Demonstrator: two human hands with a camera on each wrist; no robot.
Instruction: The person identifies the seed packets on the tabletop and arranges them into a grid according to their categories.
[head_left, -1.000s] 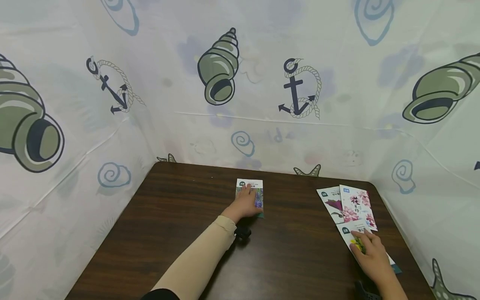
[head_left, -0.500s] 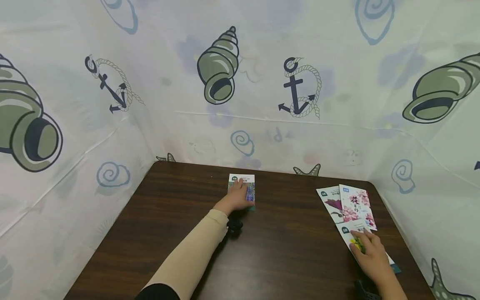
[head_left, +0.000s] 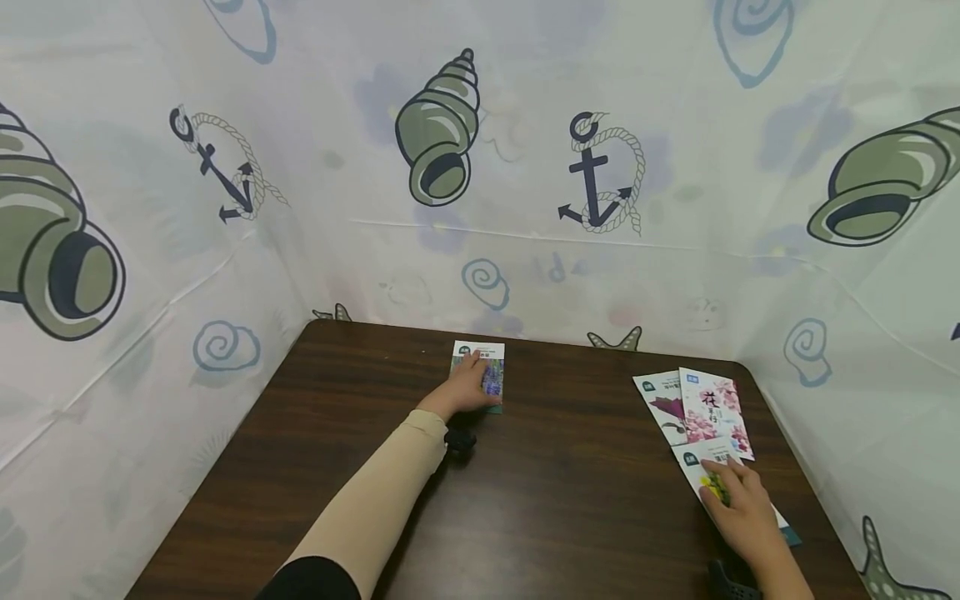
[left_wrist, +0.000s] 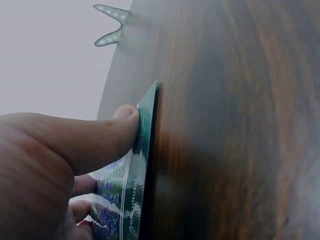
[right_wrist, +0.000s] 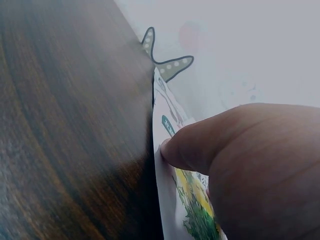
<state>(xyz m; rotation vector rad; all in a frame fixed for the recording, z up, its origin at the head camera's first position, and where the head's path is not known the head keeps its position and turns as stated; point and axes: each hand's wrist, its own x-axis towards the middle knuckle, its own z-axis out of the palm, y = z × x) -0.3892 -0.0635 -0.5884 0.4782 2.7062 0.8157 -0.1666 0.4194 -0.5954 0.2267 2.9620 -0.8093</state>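
Note:
Near the far edge of the table, my left hand (head_left: 461,386) rests on a purple-flower seed packet (head_left: 492,379), its fingers spread over the front. In the left wrist view, the thumb (left_wrist: 112,132) touches the packet's green bottom band (left_wrist: 145,125). My right hand (head_left: 742,508) lies on a yellow-flower seed packet (head_left: 693,457) at the right, covering part of its picture. The right wrist view has the thumb (right_wrist: 187,147) pressing this packet's white face (right_wrist: 167,200). Just beyond, a pink-blossom packet (head_left: 712,400) overlaps a packet with a dark purple flower (head_left: 663,408).
The dark brown wooden table (head_left: 585,500) reaches back to a pale cloth wall (head_left: 525,275) printed with shells and anchors. Cloth also stands along the left and right sides. Black wrist devices are strapped near both hands.
My left hand has slid the purple-flower packet leftward and a little away, toward the far edge. The right hand and the packets around it have stayed in place.

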